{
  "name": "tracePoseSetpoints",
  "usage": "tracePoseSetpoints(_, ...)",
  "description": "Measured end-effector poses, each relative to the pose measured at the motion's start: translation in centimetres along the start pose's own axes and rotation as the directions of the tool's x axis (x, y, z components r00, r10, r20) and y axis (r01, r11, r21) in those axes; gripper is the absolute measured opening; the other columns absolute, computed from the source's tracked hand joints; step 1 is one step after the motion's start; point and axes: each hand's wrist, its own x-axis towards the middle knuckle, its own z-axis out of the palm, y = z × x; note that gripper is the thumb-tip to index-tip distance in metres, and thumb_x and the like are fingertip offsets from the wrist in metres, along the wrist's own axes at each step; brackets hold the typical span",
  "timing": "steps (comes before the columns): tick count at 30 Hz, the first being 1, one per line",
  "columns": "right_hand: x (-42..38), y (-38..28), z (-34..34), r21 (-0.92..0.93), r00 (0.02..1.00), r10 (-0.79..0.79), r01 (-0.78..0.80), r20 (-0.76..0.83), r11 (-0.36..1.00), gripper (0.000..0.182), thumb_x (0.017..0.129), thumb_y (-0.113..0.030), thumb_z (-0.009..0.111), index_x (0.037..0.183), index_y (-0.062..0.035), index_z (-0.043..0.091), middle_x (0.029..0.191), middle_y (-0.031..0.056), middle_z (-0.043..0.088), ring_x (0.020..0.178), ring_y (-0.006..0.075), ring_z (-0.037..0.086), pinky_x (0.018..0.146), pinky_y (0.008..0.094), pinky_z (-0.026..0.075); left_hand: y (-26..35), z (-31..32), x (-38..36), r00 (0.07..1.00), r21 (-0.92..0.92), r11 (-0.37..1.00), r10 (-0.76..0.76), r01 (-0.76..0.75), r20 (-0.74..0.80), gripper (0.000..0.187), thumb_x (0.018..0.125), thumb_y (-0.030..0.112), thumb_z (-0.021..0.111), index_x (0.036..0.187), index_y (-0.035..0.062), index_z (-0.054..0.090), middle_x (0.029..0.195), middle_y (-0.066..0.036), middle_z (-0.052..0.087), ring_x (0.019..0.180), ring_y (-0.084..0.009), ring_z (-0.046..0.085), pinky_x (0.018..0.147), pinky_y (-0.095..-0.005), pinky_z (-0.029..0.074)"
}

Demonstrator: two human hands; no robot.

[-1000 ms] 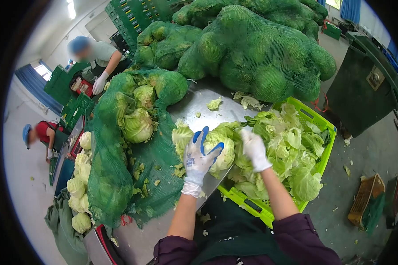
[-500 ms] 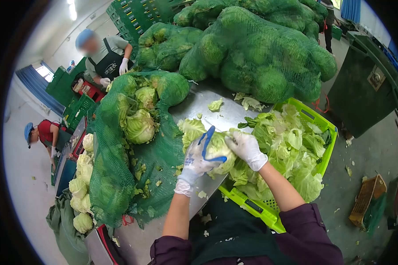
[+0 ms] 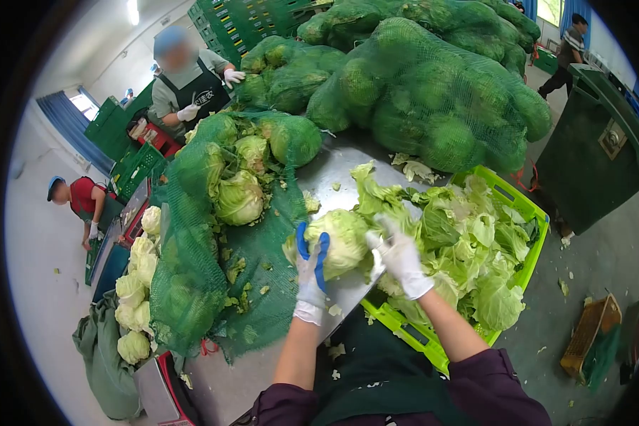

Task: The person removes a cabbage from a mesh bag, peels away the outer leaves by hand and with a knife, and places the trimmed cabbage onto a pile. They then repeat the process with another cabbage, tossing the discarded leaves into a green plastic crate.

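Observation:
My left hand, in a white glove with blue fingers, holds the left side of a pale green cabbage above the metal table. At the cabbage's right side is my right hand, in a white glove, blurred by motion, its fingers around a torn outer leaf. Loose leaves stick up behind the cabbage. Beyond my right hand, a lime-green crate is heaped with leaves. On the left, an open green net bag holds whole cabbages.
Full net bags of cabbages are piled at the back. Trimmed cabbages line the left edge. Two co-workers are on the left; another person walks at the back right, near a dark green bin.
My left hand has turned to the cabbage's left side. My right hand has shifted slightly right and down, and leaves now stand out behind the cabbage. A person has come into view at the back right.

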Motion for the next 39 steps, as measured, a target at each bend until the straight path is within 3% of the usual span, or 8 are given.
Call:
tracePoseSetpoints(2, -1.3, -1.5, 1.4, -0.218, 0.995, 0.101, -0.098, 0.002, 0.971, 0.068, 0.083, -0.044, 0.066, 0.135, -0.0045, 0.045, 0.104, 0.0207, 0.066, 0.075, 0.0142, 0.059, 0.071, 0.027, 0.05, 1.2, 2.5, -2.4, 0.99, -0.03, 0.993, -0.115, 0.112, -0.088, 0.052, 0.09, 0.02, 0.062, 0.135, 0.0064, 0.039, 0.119, -0.008, 0.05, 0.103, -0.0161, 0.054, 0.088, -0.0296, 0.048)
tracePoseSetpoints(7, 2.7, -1.2, -6.4, 0.288, 0.823, 0.161, -0.364, 0.544, 0.886, 0.071, 0.076, -0.029, 0.078, 0.136, -0.0088, 0.046, 0.076, -0.0011, 0.058, 0.057, 0.0058, 0.046, 0.053, 0.0226, 0.042, 2.9, 0.7, -5.4, 0.935, 0.049, 0.934, -0.355, 0.355, -0.009, 0.043, 0.089, 0.012, 0.063, 0.128, 0.0038, 0.046, 0.114, -0.008, 0.054, 0.104, -0.0149, 0.053, 0.085, -0.0316, 0.05)
tracePoseSetpoints(10, 2.6, -1.1, -6.7, 0.268, 0.81, 0.151, -0.354, 0.566, 0.896, 0.069, 0.075, -0.028, 0.079, 0.135, -0.0103, 0.048, 0.072, -0.0041, 0.054, 0.056, 0.0045, 0.043, 0.052, 0.0222, 0.041, 5.7, 2.6, -2.9, 0.933, 0.494, 0.792, 0.302, -0.36, 0.196, 0.047, 0.086, 0.009, 0.063, 0.129, 0.0023, 0.047, 0.129, -0.011, 0.048, 0.115, -0.0198, 0.05, 0.096, -0.033, 0.044)
tracePoseSetpoints(15, -0.9, 1.4, -3.7, -0.136, 0.986, 0.118, -0.101, 0.122, 0.986, 0.06, 0.096, -0.043, 0.041, 0.139, -0.0021, 0.035, 0.074, 0.0279, 0.061, 0.069, 0.0447, 0.059, 0.063, 0.0502, 0.045, 2.9, 5.7, 0.2, 0.95, 0.205, 0.978, -0.091, 0.03, 0.299, 0.057, 0.084, 0.009, 0.065, 0.136, 0.0027, 0.042, 0.135, -0.01, 0.044, 0.119, -0.0169, 0.045, 0.1, -0.0301, 0.039)
tracePoseSetpoints(26, -3.0, -1.8, -3.4, -0.426, 0.983, 0.182, -0.155, 0.022, 0.891, 0.048, 0.096, -0.038, 0.042, 0.117, 0.0047, 0.051, 0.068, 0.023, 0.062, 0.062, 0.038, 0.062, 0.059, 0.0464, 0.049, 2.9, 7.7, -1.7, 0.959, 0.641, 0.718, 0.15, -0.272, 0.239, 0.056, 0.078, 0.018, 0.071, 0.127, 0.0026, 0.05, 0.122, -0.019, 0.052, 0.113, -0.0342, 0.05, 0.098, -0.0401, 0.04)
tracePoseSetpoints(30, 1.5, 4.9, -3.8, -0.387, 0.973, 0.226, -0.196, 0.035, 0.901, 0.052, 0.099, -0.042, 0.03, 0.094, 0.0003, 0.059, 0.078, 0.0226, 0.064, 0.075, 0.0421, 0.059, 0.065, 0.0489, 0.048, 1.9, 5.9, -2.1, 0.924, 0.565, 0.738, 0.229, -0.369, 0.305, 0.053, 0.083, 0.01, 0.065, 0.131, -0.0006, 0.046, 0.127, -0.011, 0.049, 0.11, -0.0168, 0.05, 0.09, -0.0277, 0.046)
tracePoseSetpoints(33, 0.5, 4.2, -2.3, -0.333, 0.98, 0.155, -0.105, 0.127, 0.937, 0.049, 0.098, -0.041, 0.033, 0.106, 0.001, 0.058, 0.073, 0.0228, 0.063, 0.068, 0.0419, 0.059, 0.062, 0.049, 0.048, 2.0, 4.7, -2.2, 0.986, 0.017, 0.996, -0.084, 0.082, 0.146, 0.054, 0.081, 0.005, 0.066, 0.13, 0.0027, 0.046, 0.127, -0.006, 0.046, 0.107, -0.0126, 0.048, 0.087, -0.0248, 0.047)
tracePoseSetpoints(39, -4.7, -3.8, -3.3, -0.319, 0.994, 0.11, -0.098, 0.021, 0.943, 0.047, 0.096, -0.036, 0.043, 0.126, 0.0007, 0.049, 0.062, 0.0207, 0.06, 0.057, 0.0393, 0.059, 0.056, 0.047, 0.048, 1.8, 6.2, -2.5, 0.985, 0.264, 0.954, 0.107, -0.139, 0.133, 0.049, 0.086, 0.008, 0.061, 0.131, -0.0008, 0.044, 0.128, -0.009, 0.047, 0.109, -0.0125, 0.048, 0.092, -0.0247, 0.043)
